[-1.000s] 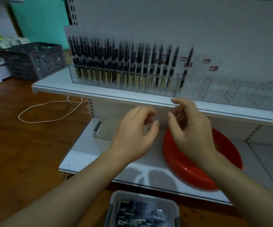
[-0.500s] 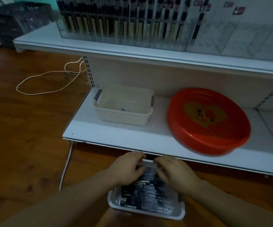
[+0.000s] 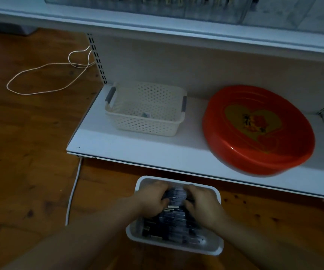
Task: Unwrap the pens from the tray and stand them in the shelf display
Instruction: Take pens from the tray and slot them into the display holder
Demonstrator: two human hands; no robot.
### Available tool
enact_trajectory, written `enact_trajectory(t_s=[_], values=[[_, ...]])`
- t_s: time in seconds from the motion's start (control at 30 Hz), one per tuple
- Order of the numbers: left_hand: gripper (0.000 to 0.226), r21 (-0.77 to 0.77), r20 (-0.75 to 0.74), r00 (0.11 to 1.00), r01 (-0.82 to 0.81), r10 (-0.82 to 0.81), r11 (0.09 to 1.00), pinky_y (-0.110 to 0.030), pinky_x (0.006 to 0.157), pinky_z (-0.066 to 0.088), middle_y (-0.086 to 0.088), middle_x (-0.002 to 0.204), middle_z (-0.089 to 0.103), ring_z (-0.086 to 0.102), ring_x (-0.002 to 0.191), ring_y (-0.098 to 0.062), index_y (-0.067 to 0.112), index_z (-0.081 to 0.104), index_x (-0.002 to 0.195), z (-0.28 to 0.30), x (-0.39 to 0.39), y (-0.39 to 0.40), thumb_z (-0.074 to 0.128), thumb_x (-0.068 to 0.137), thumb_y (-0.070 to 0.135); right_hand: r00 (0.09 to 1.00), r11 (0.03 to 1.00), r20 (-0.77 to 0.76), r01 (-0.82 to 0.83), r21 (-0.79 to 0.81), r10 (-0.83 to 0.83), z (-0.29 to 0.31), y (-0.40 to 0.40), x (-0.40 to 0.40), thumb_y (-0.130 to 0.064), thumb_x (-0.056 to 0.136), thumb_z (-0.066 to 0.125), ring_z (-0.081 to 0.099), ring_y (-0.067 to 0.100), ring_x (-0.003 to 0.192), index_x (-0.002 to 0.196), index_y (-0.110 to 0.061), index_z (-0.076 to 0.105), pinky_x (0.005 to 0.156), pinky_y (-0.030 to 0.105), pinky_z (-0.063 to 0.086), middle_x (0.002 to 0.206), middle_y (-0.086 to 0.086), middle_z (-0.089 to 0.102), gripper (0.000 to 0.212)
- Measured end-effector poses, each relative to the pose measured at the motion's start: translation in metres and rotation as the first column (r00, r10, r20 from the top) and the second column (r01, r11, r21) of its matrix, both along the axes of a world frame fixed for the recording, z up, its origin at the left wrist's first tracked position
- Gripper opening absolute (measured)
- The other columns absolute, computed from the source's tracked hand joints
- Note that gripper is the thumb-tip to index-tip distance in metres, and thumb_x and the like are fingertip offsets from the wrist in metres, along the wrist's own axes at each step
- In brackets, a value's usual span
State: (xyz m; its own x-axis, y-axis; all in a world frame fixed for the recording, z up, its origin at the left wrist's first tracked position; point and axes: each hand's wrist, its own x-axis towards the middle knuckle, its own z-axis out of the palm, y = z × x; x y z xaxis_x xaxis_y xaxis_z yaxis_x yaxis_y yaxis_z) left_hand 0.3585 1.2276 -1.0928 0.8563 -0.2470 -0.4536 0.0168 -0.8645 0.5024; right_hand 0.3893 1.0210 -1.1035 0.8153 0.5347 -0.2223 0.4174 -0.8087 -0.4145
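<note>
A white tray [image 3: 212,248] sits on the wooden floor below the shelf, filled with several dark wrapped pens [image 3: 173,227]. My left hand [image 3: 152,199] and my right hand [image 3: 203,206] are both in the tray's far half, fingers curled around a wrapped pen [image 3: 175,194] held between them. Only the bottom edge of the clear shelf display [image 3: 206,11] with standing pens shows, at the top.
A cream perforated basket [image 3: 147,112] and a red round basin [image 3: 258,129] stand on the lower white shelf [image 3: 137,151]. A white string [image 3: 46,75] and a white cable [image 3: 73,193] lie on the floor at left.
My hands dropped from in front of the upper shelf down into the tray on the floor, and the view tilted down with them. They now hold a wrapped pen.
</note>
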Motion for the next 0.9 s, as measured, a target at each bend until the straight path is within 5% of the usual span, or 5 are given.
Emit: enact_trajectory(t_s=[0.27,0.67,0.8,0.9], values=[[0.042,0.043,-0.030,0.999,0.019,-0.018,0.999,-0.038,0.110,0.038,-0.009,0.144,0.048,0.047,0.129,-0.026,0.015,0.046,0.142,-0.009,0.001,0.002,0.050,0.100,0.023,0.987,0.989,-0.083,0.139,0.058,-0.134,-0.004,0.011,-0.006,-0.022,0.096,0.065,0.054,0.007,0.079,0.102,-0.020,0.066,0.069,0.022,0.041,0.087,-0.006,0.065,0.007],[0.038,-0.007,-0.038,0.999,-0.011,0.011,1.000,-0.039,0.095,0.051,-0.003,0.123,0.066,0.060,0.110,-0.024,0.026,0.052,0.137,0.014,0.004,0.007,0.040,0.102,0.017,0.987,0.950,-0.025,0.159,0.268,-0.158,0.027,0.008,0.008,-0.030,0.104,0.049,0.062,0.009,0.078,0.098,-0.031,0.054,0.071,0.038,0.051,0.085,-0.013,0.066,0.009],[0.023,-0.091,-0.055,0.997,-0.057,0.052,0.994,-0.036,0.088,0.053,0.001,0.108,0.068,0.063,0.098,-0.021,0.026,0.059,0.121,0.029,0.005,0.011,0.044,0.103,0.025,0.972,0.852,-0.084,0.234,0.468,-0.221,0.053,0.009,0.017,-0.020,0.105,0.051,0.068,0.002,0.077,0.098,-0.024,0.058,0.072,0.032,0.057,0.083,-0.011,0.073,0.010],[0.014,-0.305,-0.096,0.989,-0.134,0.109,0.943,-0.016,0.076,0.050,0.002,0.096,0.069,0.064,0.087,-0.010,0.023,0.062,0.098,0.048,0.006,0.009,0.050,0.104,0.021,0.956,0.763,-0.124,0.286,0.580,-0.265,0.075,0.010,0.022,-0.015,0.105,0.050,0.068,0.008,0.073,0.098,-0.026,0.059,0.070,0.032,0.058,0.083,-0.010,0.073,0.016]])
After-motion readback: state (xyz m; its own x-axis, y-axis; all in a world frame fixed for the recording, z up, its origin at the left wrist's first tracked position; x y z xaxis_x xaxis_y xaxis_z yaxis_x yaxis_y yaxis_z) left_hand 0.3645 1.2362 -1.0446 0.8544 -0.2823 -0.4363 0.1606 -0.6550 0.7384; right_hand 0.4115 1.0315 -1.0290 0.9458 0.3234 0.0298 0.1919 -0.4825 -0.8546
